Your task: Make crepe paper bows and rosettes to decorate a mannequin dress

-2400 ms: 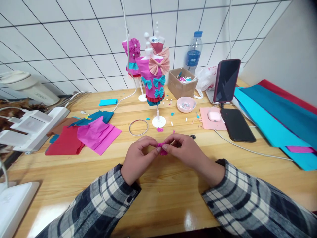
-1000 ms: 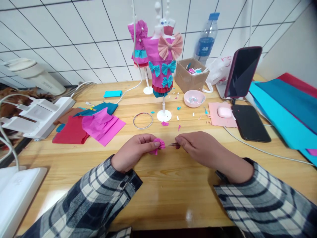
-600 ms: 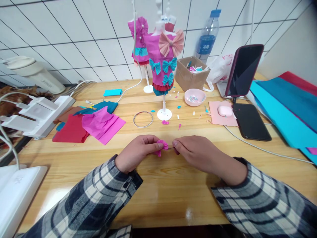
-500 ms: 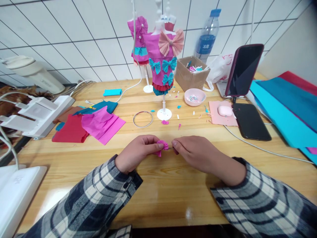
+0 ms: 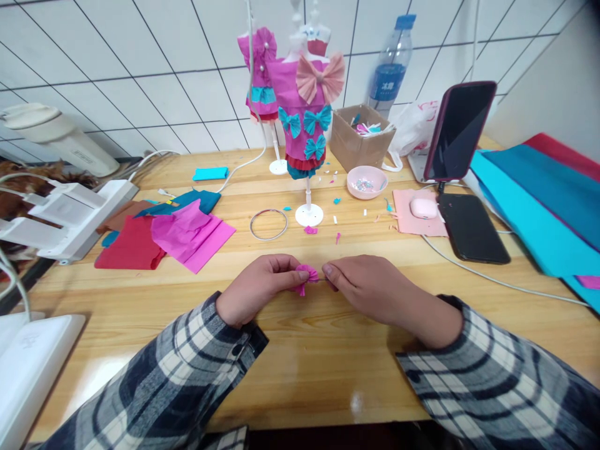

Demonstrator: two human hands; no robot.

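My left hand (image 5: 260,289) is closed in a pinch on a small pleated magenta paper rosette (image 5: 305,275) just above the wooden table (image 5: 300,350). My right hand (image 5: 370,287) is closed too, its thumb and forefinger pinching a thin dark tool whose tip meets the rosette's right side; I cannot make out what the tool is. Both forearms wear plaid sleeves. Straight behind the hands stands a small mannequin (image 5: 304,134) in a magenta paper dress with teal bows and a peach bow.
Magenta, red and teal paper sheets (image 5: 187,231) lie at left near a wire ring (image 5: 269,224). A pink bowl (image 5: 366,182), cardboard box (image 5: 363,144), water bottle (image 5: 388,69), two phones (image 5: 471,225) and a cable sit at right. Teal sheets (image 5: 539,206) cover the far right.
Earlier both hands worked the rosette together. My right hand then drew back with a thin tool and brought its tip against the rosette; it has held there for the last half second.
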